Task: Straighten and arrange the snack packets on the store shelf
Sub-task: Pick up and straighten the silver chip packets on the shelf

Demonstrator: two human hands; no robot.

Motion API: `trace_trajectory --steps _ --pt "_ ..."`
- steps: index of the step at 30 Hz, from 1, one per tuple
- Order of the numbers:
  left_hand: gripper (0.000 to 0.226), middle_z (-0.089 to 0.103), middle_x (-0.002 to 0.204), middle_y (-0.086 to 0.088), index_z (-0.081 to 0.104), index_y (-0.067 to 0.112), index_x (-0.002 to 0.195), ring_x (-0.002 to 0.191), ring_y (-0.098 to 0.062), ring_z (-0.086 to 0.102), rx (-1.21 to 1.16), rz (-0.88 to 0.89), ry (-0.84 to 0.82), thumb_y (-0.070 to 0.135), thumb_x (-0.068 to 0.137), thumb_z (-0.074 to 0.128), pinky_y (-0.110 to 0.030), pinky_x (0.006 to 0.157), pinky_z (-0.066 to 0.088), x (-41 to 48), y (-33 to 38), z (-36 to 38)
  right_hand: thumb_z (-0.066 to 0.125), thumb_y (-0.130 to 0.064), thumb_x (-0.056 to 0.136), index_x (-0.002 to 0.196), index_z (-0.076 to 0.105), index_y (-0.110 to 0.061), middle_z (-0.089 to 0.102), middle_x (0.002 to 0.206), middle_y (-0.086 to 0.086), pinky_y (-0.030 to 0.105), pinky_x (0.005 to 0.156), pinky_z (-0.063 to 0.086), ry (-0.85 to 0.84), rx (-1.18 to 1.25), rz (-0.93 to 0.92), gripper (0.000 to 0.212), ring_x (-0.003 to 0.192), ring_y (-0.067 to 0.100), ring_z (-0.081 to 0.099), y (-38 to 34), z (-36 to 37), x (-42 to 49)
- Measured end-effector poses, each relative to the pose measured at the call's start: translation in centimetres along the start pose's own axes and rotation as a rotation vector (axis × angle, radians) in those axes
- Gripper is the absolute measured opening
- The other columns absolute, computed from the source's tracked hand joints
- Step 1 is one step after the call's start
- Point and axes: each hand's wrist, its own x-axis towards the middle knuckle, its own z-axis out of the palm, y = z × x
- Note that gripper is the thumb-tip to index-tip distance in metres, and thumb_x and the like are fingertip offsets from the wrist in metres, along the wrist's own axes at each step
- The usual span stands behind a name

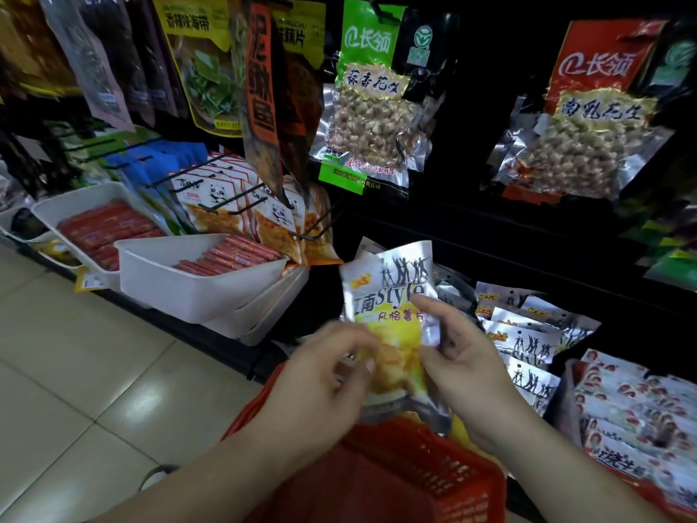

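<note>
Above a red basket (415,477), the right hand (464,356) pinches the chip packet (392,322) by its right edge, upright before the shelf's matching packets (528,341), while the blurred left hand (324,371) curls against its lower left, grip unclear.

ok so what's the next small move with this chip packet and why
Probably carry the chip packet right and lay it onto the row of matching packets. The right hand grips its right edge, the blurred left hand is at its lower left, and it is over the red basket, not yet with them.
</note>
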Motion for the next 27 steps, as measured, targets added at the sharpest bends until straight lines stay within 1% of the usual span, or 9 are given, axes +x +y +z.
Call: trace_trajectory --steps 3,6,9,12,15,17,19,24,27 --pt "0.019 0.072 0.105 0.007 0.067 0.026 0.104 0.093 -0.01 0.071 -0.231 -0.294 0.128 0.012 0.093 0.074 -0.032 0.075 0.06 1.4 -0.6 -1.1 0.048 0.013 0.102 0.122 0.068 -0.047 0.07 0.087 -0.005 0.022 0.039 0.033 -0.073 0.059 0.011 0.066 0.036 0.01 0.039 -0.9 -0.1 -0.4" --pt "0.024 0.076 0.101 -0.006 0.066 0.019 0.102 0.09 -0.023 0.074 -0.437 -0.461 0.146 0.0 0.09 0.074 -0.04 0.075 0.063 2.0 -0.7 -1.8 0.046 0.016 0.101 0.121 0.068 -0.033 0.068 0.081 -0.001 0.02 0.038 0.036 -0.182 0.12 0.024 0.056 0.035 0.005 0.044 -1.5 0.1 -0.8" --pt "0.033 0.074 0.101 -0.016 0.071 0.033 0.093 0.091 -0.039 0.07 -0.364 -0.46 0.158 0.002 0.086 0.08 -0.053 0.08 0.062 2.2 -1.5 -2.5 0.063 0.009 0.096 0.11 0.067 -0.041 0.054 0.074 0.0 0.032 0.054 0.042 -0.127 0.02 -0.034 0.052 0.056 0.016 0.048 -1.2 0.2 -0.6" --pt "0.033 0.067 0.09 -0.02 0.071 0.036 0.092 0.074 -0.036 0.063 -0.305 -0.455 0.084 0.005 0.085 0.081 -0.054 0.069 0.06 2.5 -2.0 -3.0 0.083 -0.009 0.082 0.114 0.057 -0.038 0.067 0.09 -0.01 0.04 0.08 0.057 0.059 0.034 -0.068 0.05 0.09 0.017 0.069 -1.5 0.0 -0.1" --pt "0.029 0.056 0.075 -0.012 0.07 0.033 0.092 0.064 -0.024 0.052 -0.293 -0.426 0.031 0.006 0.086 0.08 -0.048 0.059 0.054 2.9 -2.1 -3.0 0.088 -0.024 0.073 0.134 0.046 -0.05 0.07 0.099 -0.007 0.026 0.08 0.056 0.084 0.02 -0.015 0.078 0.098 0.009 0.072 -2.2 0.0 0.2" --pt "0.027 0.056 0.069 -0.007 0.07 0.032 0.09 0.059 -0.021 0.048 -0.277 -0.403 0.039 0.007 0.087 0.079 -0.036 0.055 0.046 3.4 -2.1 -2.9 0.087 -0.027 0.079 0.129 0.062 -0.04 0.073 0.091 -0.009 0.023 0.071 0.056 0.037 -0.092 -0.02 0.057 0.085 0.006 0.072 -2.9 0.1 0.4" --pt "0.021 0.057 0.066 -0.001 0.07 0.028 0.091 0.054 -0.02 0.046 -0.236 -0.367 0.074 0.008 0.092 0.075 -0.028 0.05 0.043 4.0 -2.2 -3.0 0.084 -0.031 0.083 0.096 0.076 -0.022 0.065 0.069 -0.01 0.034 0.061 0.055 0.034 -0.239 -0.053 0.017 0.063 0.01 0.064 -3.6 0.6 1.2" --pt "0.03 0.066 0.117 0.012 0.067 0.033 0.094 0.107 -0.005 0.062 -0.112 -0.429 0.125 0.003 0.097 0.063 -0.017 0.08 0.053 6.6 -6.0 -3.9 0.078 -0.013 0.092 0.086 0.069 -0.014 0.065 0.075 -0.006 0.043 0.073 0.062 0.11 -0.206 -0.078 0.01 0.066 0.017 0.07 -3.5 2.4 6.5" --pt "0.033 0.056 0.132 0.007 0.065 0.027 0.108 0.12 -0.015 0.057 -0.013 -0.497 0.088 -0.002 0.096 0.058 -0.013 0.077 0.047 8.1 -8.8 -4.4 0.075 -0.008 0.093 0.083 0.066 -0.01 0.059 0.074 -0.005 0.042 0.067 0.057 0.134 -0.187 -0.04 0.014 0.066 0.021 0.062 -0.6 3.2 10.5"
